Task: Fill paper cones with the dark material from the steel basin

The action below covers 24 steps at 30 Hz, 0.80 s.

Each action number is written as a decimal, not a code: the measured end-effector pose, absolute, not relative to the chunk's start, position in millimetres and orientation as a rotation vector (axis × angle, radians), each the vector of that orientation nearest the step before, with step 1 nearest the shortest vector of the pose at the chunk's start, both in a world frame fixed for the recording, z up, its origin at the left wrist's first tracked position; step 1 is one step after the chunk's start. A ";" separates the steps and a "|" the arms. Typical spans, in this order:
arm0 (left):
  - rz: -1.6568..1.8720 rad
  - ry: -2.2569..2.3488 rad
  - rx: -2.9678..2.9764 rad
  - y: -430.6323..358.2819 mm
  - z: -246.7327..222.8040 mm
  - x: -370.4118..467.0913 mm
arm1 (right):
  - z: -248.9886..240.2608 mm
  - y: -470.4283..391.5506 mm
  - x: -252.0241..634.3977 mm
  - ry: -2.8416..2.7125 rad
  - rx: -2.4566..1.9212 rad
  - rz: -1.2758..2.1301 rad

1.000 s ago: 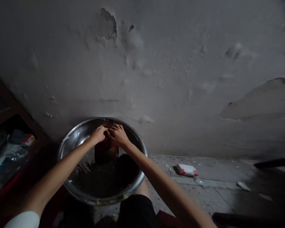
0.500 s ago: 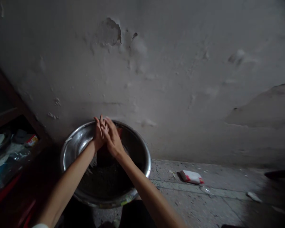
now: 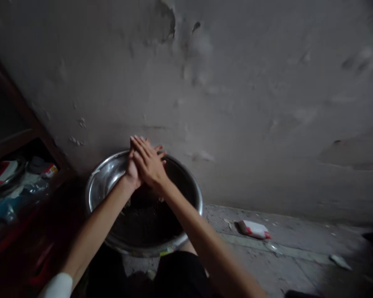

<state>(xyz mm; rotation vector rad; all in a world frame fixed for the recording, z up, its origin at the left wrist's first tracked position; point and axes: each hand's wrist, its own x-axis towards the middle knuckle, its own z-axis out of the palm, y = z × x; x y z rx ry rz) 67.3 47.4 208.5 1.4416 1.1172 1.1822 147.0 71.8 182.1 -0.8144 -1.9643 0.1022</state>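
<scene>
My left hand (image 3: 133,170) and my right hand (image 3: 151,164) are pressed together palm to palm over the far part of a large steel basin (image 3: 95,194). The fingers of both hands are stretched out, with the right hand lying across the left. Whether something small lies between the palms is hidden. Dark contents (image 3: 146,225) fill the lower part of the basin, too dim to make out. A pale sleeve or cuff (image 3: 57,285) shows at my left forearm.
Behind the basin rises a grey wall (image 3: 251,103) with peeling paint. A white and red packet (image 3: 254,229) lies on the littered floor (image 3: 236,256) to the right. At left, a dark wooden cabinet (image 3: 34,134) stands near plastic bags and packets.
My right hand has slid over my left, and its fingers now point up and left. The view has shifted a little, moving the basin slightly right and up in the picture.
</scene>
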 end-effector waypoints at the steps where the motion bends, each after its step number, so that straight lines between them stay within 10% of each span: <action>1: 1.203 1.104 1.397 39.9 208.2 67.2 | 185.5 72.9 153.0 -1.943 -0.865 0.071; 10: 2.170 0.914 1.059 -12.0 176.0 21.9 | 159.3 -32.4 177.5 -1.801 -0.681 0.125; 16: 1.388 1.225 0.909 -43.5 140.9 8.9 | 131.9 -44.2 123.8 -2.247 -0.356 0.367; 24: 1.356 1.071 0.639 -199.2 110.9 -11.1 | 80.0 -67.0 109.3 -1.617 -0.878 1.034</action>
